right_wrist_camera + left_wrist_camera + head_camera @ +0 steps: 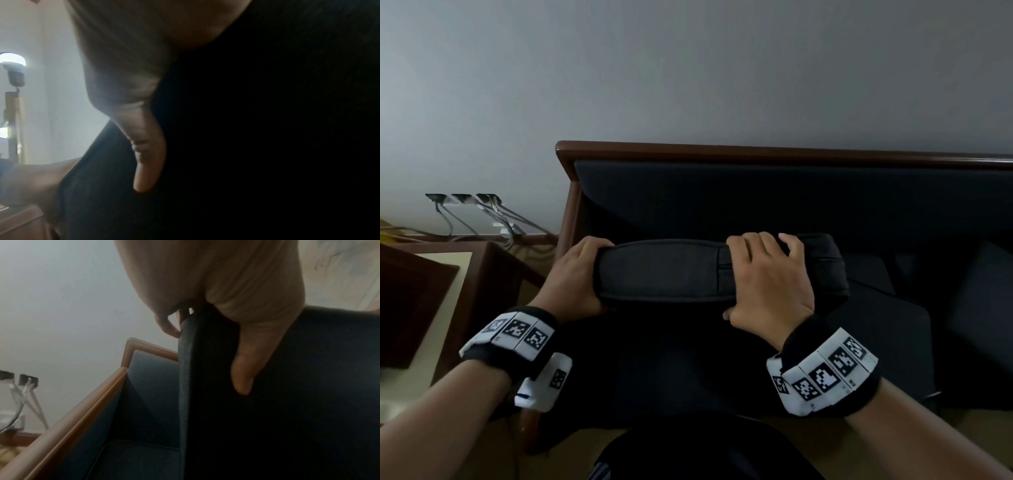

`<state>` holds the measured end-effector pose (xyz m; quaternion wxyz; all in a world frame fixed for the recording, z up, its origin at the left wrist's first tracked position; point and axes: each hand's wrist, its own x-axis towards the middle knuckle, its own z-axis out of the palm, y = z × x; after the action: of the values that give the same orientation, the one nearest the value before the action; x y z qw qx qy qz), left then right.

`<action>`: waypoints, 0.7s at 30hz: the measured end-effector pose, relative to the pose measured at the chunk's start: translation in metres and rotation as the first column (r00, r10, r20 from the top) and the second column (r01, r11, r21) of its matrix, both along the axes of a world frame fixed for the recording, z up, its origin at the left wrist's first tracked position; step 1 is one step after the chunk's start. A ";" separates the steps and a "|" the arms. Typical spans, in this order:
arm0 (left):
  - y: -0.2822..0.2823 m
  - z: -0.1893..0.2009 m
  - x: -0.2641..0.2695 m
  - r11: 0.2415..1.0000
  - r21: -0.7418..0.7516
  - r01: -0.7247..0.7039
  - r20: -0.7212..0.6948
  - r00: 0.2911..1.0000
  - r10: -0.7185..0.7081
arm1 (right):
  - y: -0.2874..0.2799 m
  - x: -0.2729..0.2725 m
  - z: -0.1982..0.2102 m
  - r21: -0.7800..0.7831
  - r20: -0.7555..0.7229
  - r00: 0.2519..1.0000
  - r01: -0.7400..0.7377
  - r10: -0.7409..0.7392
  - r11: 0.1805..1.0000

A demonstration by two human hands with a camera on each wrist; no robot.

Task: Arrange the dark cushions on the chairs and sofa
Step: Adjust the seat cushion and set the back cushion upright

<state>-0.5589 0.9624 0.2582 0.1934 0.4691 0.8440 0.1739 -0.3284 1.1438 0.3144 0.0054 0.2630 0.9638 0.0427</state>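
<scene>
over the wood-framed sofa [722,152], both hands grip one dark cushion [664,270] by its upper edge. the left hand [575,274] wraps its left end; the right hand [770,281] curls over the middle, thumb underneath.

We hold the cushion [664,270] upright over the sofa [756,156] seat, left hand [575,277] at its left end, right hand [770,287] further right; a side table [493,270] stands left of the sofa

sofa [774,202] cut off at right edge — cushion [664,270] underside hidden; right wrist view mostly black.
</scene>
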 end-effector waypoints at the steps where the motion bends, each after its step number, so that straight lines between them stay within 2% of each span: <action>1: 0.004 0.009 0.002 1.000 0.013 0.012 -0.010 1.000 -0.012 | 0.003 0.000 0.004 -0.002 -0.017 1.000 0.020 -0.020 1.000; 4: 0.017 0.043 0.011 0.996 0.054 0.072 -0.048 0.996 -0.069 | 0.030 0.008 0.023 -0.111 -0.082 0.993 0.074 -0.083 0.991; 7: 0.033 0.083 0.028 0.979 0.167 0.119 -0.100 0.990 -0.103 | 0.064 0.027 0.039 -0.213 -0.247 0.955 0.114 -0.167 0.970; 9: 0.041 0.106 0.034 0.962 0.229 0.150 -0.150 0.982 -0.117 | 0.077 0.039 0.039 -0.272 -0.341 0.917 0.115 -0.207 0.956; 11: 0.049 0.117 0.035 0.959 0.228 0.169 -0.206 0.971 -0.122 | 0.082 0.046 0.026 -0.301 -0.372 0.900 0.114 -0.227 0.947; 14: 0.062 0.105 0.045 0.960 0.115 0.256 -0.298 0.931 -0.212 | 0.076 0.047 -0.021 -0.462 -0.300 0.898 0.160 -0.324 0.872; 16: 0.065 0.079 0.055 0.968 0.048 0.245 -0.266 0.937 -0.224 | 0.063 0.048 -0.055 -0.554 -0.210 0.904 0.204 -0.372 0.808; 18: 0.060 0.061 0.056 0.984 0.136 0.114 -0.155 0.984 -0.092 | 0.058 0.048 -0.070 -0.547 -0.221 0.899 0.207 -0.378 0.811; 21: 0.057 0.059 0.051 0.976 0.218 0.016 -0.067 0.998 -0.002 | 0.055 0.034 -0.051 -0.543 -0.217 0.924 0.154 -0.315 0.825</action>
<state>-0.5077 1.0198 0.3169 0.1133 0.4968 0.8236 0.2489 -0.2942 1.1987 0.2637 -0.0641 0.3729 0.8889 -0.2584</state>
